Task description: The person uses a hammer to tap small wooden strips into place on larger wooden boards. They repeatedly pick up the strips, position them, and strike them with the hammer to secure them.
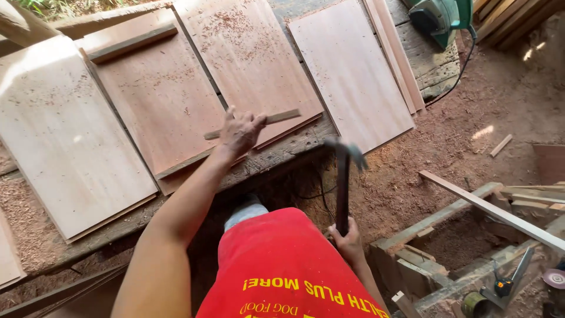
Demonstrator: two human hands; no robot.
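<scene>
Head view: left hand (240,131) pressing down on thin wood strip (253,123), fingers curled over it, strip lying across edge of reddish plywood panel (253,59) on workbench (282,154). Right hand (348,238) clenching dark handle of claw hammer (343,176), head blurring.

Doing it well, by judgement: keeping strip flush to panel edge, fingers clear of strike point, short controlled taps.

Panels flat, smooth, rectangular, dusted with sawdust; bench planks rough, weathered; green power tool (438,17) resting at far corner.
</scene>
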